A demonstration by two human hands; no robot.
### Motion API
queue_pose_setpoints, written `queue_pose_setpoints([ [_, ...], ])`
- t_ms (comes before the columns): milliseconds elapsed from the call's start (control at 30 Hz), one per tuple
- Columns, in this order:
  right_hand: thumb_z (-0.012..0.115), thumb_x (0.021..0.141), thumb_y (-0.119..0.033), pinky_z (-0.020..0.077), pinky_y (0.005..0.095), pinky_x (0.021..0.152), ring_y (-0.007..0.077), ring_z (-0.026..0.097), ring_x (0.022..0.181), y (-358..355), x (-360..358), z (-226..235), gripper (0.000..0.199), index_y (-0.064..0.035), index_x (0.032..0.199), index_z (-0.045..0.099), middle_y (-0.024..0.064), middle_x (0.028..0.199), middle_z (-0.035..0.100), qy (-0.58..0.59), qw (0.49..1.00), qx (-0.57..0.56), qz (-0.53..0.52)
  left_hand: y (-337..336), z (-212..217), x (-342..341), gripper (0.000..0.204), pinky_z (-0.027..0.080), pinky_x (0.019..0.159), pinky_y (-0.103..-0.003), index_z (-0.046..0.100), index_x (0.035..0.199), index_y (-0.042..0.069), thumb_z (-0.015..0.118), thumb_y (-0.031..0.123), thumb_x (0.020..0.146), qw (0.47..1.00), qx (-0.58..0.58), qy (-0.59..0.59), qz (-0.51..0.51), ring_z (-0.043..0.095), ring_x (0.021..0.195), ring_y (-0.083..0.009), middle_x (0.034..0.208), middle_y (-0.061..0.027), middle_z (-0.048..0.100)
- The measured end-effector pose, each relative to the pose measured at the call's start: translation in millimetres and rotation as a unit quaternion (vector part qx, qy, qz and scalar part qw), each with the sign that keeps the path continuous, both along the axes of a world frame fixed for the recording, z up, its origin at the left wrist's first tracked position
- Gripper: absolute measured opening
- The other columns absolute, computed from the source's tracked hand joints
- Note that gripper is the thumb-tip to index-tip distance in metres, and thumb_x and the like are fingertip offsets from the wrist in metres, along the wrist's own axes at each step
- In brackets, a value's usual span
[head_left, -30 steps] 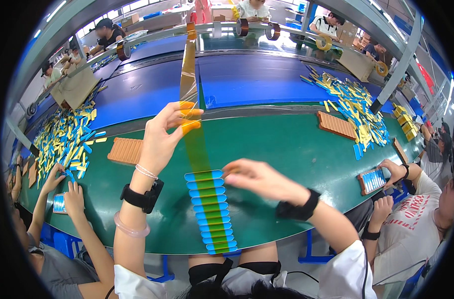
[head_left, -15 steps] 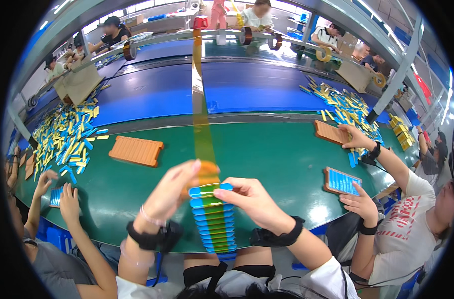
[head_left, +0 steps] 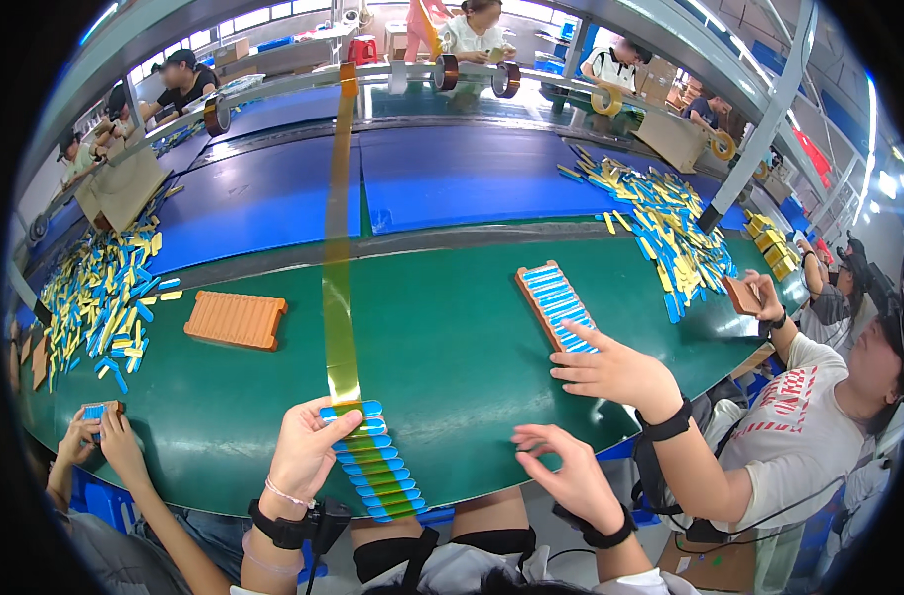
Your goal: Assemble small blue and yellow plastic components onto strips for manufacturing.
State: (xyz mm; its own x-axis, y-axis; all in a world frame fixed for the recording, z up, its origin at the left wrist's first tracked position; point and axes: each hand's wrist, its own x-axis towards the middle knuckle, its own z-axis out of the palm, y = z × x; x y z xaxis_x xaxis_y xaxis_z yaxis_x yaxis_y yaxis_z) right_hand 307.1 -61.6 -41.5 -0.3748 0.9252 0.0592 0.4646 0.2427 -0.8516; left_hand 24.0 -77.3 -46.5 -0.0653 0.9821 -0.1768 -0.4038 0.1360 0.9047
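Observation:
My left hand (head_left: 311, 441) pinches the upper end of a strip of blue, round-ended flat pieces (head_left: 380, 474), thumb on top. The pieces lie side by side like rungs, joined by a yellowish transparent tape (head_left: 339, 327) down their middle. From there the tape stretches up and away to a roll (head_left: 349, 79) on the overhead bar. The strip's lower end hangs at the table's near edge, above my lap. To its right, my right hand (head_left: 576, 478) is empty, thumb and fingers apart.
A co-worker's hand (head_left: 620, 372) touches an orange grooved tray (head_left: 556, 307) of blue pieces; the other holds an orange tray (head_left: 740, 297). A bare orange tray (head_left: 236, 319) lies left. Loose blue and yellow pieces heap left (head_left: 105, 297) and right (head_left: 670, 228).
My right hand has let go of the strip and moved right. My left hand now pinches its top end. The co-worker's filled tray has come nearer me. The whole view has shifted.

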Motion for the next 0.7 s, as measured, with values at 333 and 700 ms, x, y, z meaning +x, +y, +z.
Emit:
queue_pose_setpoints([
  [333,0.063,0.073,-0.013,0.041,0.0381,0.076,0.0315,0.046,0.092,27,35,-10,0.042,0.0034,0.104,0.04,0.0178,0.097,0.045,-0.29,0.931,0.184,-0.127,1,-1,-3,0.019,0.05,0.071,-0.032,0.053,0.096,-0.005,0.055,0.006,0.081,0.999,-0.002,-0.047,-0.02,0.061,0.078,-0.0197,0.085,-0.0132,0.061],
  [700,0.07,0.069,-0.026,0.0303,0.0392,0.095,0.0366,0.036,0.111,47,65,-25,0.085,0.0085,0.126,0.017,0.0245,0.119,0.036,-0.267,0.929,0.154,-0.202,-4,-1,-1,0.021,0.05,0.073,-0.034,0.048,0.101,-0.005,0.05,0.007,0.084,0.999,0.003,-0.043,-0.007,0.06,0.08,-0.0214,0.089,-0.0136,0.059],
])
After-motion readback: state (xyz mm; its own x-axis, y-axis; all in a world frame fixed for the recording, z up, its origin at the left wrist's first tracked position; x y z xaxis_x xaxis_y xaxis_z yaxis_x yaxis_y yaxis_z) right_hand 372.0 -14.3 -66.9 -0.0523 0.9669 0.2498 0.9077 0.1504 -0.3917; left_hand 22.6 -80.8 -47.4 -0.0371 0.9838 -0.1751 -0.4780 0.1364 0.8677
